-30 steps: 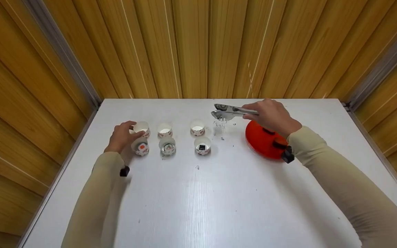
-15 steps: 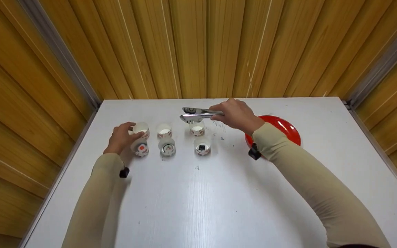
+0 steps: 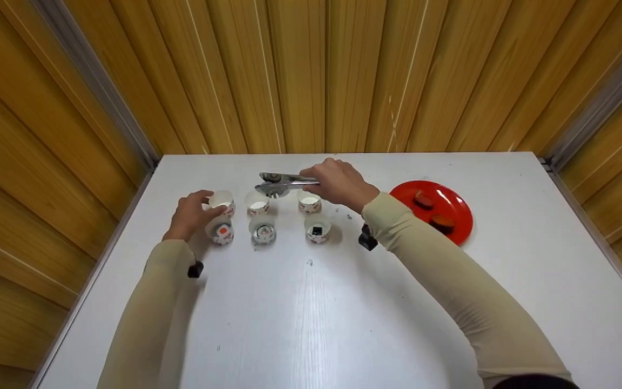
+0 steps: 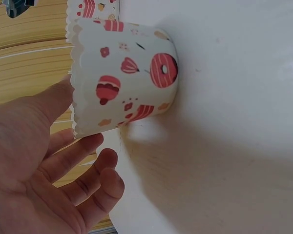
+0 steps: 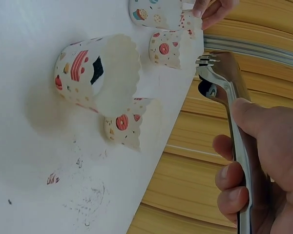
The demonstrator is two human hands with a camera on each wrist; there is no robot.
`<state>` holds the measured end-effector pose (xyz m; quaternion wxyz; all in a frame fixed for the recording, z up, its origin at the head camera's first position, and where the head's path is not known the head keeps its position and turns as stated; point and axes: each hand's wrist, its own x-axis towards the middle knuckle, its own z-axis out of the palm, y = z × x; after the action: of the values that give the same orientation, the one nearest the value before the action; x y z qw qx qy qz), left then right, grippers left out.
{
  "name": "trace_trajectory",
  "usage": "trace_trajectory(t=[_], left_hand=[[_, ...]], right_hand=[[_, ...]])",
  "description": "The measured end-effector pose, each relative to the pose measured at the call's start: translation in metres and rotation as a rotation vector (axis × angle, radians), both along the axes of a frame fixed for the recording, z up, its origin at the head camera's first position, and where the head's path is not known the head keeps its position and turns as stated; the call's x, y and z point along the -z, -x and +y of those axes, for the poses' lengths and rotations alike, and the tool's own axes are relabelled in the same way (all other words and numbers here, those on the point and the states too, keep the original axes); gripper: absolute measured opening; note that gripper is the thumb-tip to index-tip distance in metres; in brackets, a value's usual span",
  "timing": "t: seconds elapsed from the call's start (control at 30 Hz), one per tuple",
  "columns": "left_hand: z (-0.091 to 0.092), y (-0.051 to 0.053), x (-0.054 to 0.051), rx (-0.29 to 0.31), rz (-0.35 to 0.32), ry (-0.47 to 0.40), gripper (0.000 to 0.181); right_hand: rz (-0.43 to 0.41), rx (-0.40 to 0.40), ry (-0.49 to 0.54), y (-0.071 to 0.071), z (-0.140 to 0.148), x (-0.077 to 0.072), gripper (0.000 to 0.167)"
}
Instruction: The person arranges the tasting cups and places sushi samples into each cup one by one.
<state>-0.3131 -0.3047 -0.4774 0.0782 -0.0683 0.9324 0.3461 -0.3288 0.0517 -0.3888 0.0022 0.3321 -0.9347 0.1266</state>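
My left hand [image 3: 186, 217] holds a printed paper baking cup [image 3: 221, 200] at the back left, thumb and fingers on either side of its rim. In front of it stands another cup [image 4: 127, 78], containing a small white piece with an orange-red square. My right hand [image 3: 338, 183] grips metal tongs [image 3: 284, 183], with a forked end and a spoon-like end. They hang above the middle back cup [image 3: 258, 206]; nothing shows between their tips. The middle front cup [image 3: 262, 231] contains a small pale round piece, and the right front cup [image 3: 317, 230] a black-topped one.
At the right lies a red plate [image 3: 465, 216] with two small pieces, one reddish [image 3: 423, 200] and one orange on a dark base [image 3: 442, 222]. The right back cup [image 3: 309, 203] stands beneath my right hand. Dark crumbs [image 5: 53, 179] dot the white table [image 3: 300, 324]. Wood-patterned panels surround it.
My right hand has moved left with the tongs, from beside the red plate, past the right back cup, to above the middle back cup. My left hand has stayed in place.
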Motion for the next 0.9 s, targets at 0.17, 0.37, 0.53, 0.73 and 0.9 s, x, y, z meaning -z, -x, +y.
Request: trace_trajectory(t=[0.17, 0.37, 0.53, 0.73, 0.9], left_hand=[[-0.001, 0.000, 0.001, 0.011, 0.007, 0.008, 0.070], [-0.003, -0.002, 0.000, 0.011, 0.008, 0.018, 0.069], [-0.003, -0.003, 0.000, 0.015, 0.028, 0.040, 0.069], [-0.001, -0.005, 0.001, 0.021, 0.061, 0.048, 0.069], [-0.002, -0.004, 0.001, 0.017, 0.055, 0.035, 0.069]], right_hand=[[-0.010, -0.023, -0.010, 0.000, -0.020, 0.002, 0.024], [-0.041, -0.076, -0.011, 0.001, -0.046, 0.005, 0.022], [-0.033, -0.098, 0.017, 0.000, -0.061, 0.009, 0.022], [0.012, -0.121, 0.063, 0.001, -0.072, 0.015, 0.020], [0.011, -0.109, 0.076, 0.003, -0.079, 0.019, 0.020]])
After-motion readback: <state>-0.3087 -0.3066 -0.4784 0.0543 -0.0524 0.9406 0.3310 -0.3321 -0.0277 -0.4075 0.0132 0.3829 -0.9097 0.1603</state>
